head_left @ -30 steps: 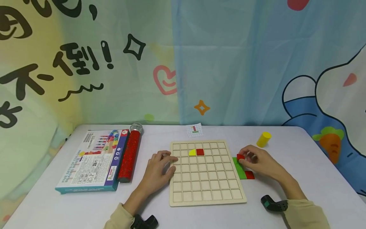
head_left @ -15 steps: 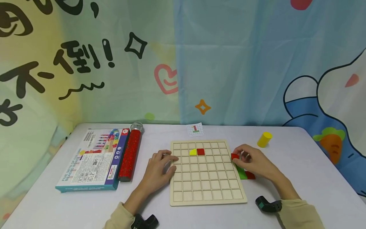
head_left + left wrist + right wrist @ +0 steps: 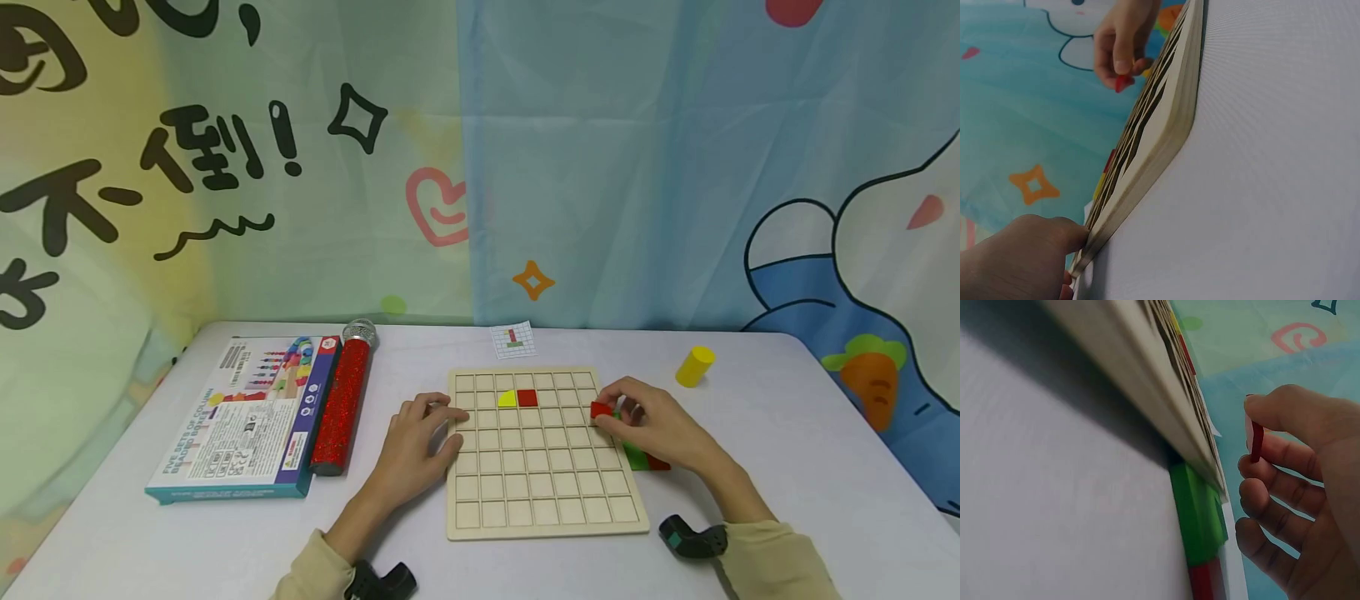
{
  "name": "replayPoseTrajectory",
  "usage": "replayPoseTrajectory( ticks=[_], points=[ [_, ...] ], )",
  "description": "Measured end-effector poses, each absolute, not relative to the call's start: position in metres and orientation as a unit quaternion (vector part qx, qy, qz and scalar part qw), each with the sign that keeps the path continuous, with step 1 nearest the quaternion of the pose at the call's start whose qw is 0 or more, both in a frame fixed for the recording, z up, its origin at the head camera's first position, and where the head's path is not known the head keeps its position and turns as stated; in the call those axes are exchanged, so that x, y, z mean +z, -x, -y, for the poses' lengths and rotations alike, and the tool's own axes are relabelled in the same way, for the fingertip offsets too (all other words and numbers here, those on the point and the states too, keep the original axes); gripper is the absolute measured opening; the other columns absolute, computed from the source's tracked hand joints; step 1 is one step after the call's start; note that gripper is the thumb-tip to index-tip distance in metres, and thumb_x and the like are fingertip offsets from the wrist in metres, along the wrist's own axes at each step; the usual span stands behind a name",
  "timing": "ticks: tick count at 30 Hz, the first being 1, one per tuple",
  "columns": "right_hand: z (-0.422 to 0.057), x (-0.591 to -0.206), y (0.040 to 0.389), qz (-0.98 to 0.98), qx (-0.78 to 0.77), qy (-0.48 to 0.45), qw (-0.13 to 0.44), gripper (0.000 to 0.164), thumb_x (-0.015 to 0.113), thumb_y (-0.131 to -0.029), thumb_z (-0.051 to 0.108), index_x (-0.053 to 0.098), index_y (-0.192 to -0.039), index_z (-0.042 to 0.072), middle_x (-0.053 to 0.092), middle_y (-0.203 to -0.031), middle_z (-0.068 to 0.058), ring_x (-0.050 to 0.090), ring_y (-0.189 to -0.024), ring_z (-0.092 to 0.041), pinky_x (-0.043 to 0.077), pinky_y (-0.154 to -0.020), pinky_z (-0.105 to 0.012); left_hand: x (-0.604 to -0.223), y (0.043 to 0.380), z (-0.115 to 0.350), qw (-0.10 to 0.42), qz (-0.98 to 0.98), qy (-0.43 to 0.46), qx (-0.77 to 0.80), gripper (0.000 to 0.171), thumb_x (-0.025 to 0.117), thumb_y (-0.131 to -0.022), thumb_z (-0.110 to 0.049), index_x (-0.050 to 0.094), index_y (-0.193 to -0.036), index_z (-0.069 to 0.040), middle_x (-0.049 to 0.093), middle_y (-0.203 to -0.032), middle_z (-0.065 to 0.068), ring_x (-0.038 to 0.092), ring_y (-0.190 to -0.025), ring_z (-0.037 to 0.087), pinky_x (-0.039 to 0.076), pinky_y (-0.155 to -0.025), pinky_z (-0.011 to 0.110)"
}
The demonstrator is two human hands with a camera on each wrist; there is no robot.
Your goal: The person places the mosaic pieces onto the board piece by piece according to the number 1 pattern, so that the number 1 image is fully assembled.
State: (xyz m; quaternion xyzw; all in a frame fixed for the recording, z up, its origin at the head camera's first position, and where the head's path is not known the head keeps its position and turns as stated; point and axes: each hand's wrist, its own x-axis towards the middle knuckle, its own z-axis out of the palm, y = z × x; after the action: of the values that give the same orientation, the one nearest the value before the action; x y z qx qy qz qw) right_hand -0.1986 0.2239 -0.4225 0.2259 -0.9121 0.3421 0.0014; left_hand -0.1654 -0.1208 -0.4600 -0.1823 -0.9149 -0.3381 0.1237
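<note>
A wooden grid board (image 3: 547, 486) lies on the table with a yellow piece (image 3: 507, 398) and a red square tile (image 3: 527, 398) side by side in its upper cells. My left hand (image 3: 417, 442) rests at the board's left edge, thumb and index finger touching it; in the left wrist view the thumb (image 3: 1069, 234) lies on the rim. Over the board's right edge, my right hand (image 3: 656, 421) pinches another thin red tile (image 3: 1254, 436) between thumb and fingers, above the surface. Green pieces (image 3: 1196, 512) and a red one (image 3: 1209, 578) lie beside that edge, partly hidden by the hand in the head view.
A yellow cylinder (image 3: 695, 367) stands tilted-looking at the back right. Behind the board lies a small grid card (image 3: 513, 340) with a red and green pattern. On the left are a boxed set (image 3: 240, 417) and a red glittery microphone (image 3: 343, 408).
My right hand has moved left with the red tile, from over the green pieces to the board's right edge. The left hand stays at the board's left edge.
</note>
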Motion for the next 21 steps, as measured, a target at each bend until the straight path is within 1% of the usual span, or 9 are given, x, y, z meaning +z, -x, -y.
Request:
replayPoseTrajectory(
  ticks=[3,9,15,21],
  points=[
    [-0.22,-0.421,0.199,0.909,0.348,-0.231,-0.003,0.024,0.07,-0.085,0.027,0.06,-0.103,0.016,0.053,-0.077,0.001,0.05,-0.069,-0.009,0.042,-0.06,-0.021,-0.46,0.165,0.121,0.129,0.914,0.184,-0.336,0.026,0.065,-0.085,-0.018,0.067,-0.111,-0.024,0.055,-0.124,0.006,0.048,-0.11,0.024,0.035,-0.086,0.04],
    [-0.215,-0.421,0.2,0.904,0.357,-0.235,-0.02,0.025,0.069,-0.085,0.029,0.06,-0.104,0.015,0.054,-0.079,0.0,0.05,-0.07,-0.01,0.042,-0.06,-0.021,-0.46,0.165,0.121,0.123,0.916,0.183,-0.336,0.026,0.064,-0.086,-0.019,0.067,-0.112,-0.023,0.054,-0.124,0.006,0.048,-0.111,0.024,0.035,-0.087,0.04],
    [-0.215,-0.42,0.202,0.904,0.354,-0.239,-0.017,0.024,0.069,-0.085,0.029,0.06,-0.104,0.017,0.056,-0.081,0.001,0.051,-0.07,-0.009,0.043,-0.061,-0.022,-0.459,0.165,0.12,0.128,0.916,0.184,-0.333,0.026,0.064,-0.085,-0.019,0.067,-0.111,-0.023,0.055,-0.124,0.007,0.048,-0.11,0.025,0.035,-0.086,0.041],
    [-0.21,-0.415,0.202,0.905,0.353,-0.237,-0.018,0.024,0.07,-0.084,0.029,0.061,-0.104,0.019,0.057,-0.085,0.004,0.052,-0.073,-0.01,0.044,-0.063,-0.022,-0.459,0.165,0.12,0.119,0.916,0.18,-0.34,0.027,0.064,-0.086,-0.018,0.067,-0.112,-0.023,0.055,-0.125,0.007,0.048,-0.11,0.025,0.035,-0.088,0.041]
  ],
)
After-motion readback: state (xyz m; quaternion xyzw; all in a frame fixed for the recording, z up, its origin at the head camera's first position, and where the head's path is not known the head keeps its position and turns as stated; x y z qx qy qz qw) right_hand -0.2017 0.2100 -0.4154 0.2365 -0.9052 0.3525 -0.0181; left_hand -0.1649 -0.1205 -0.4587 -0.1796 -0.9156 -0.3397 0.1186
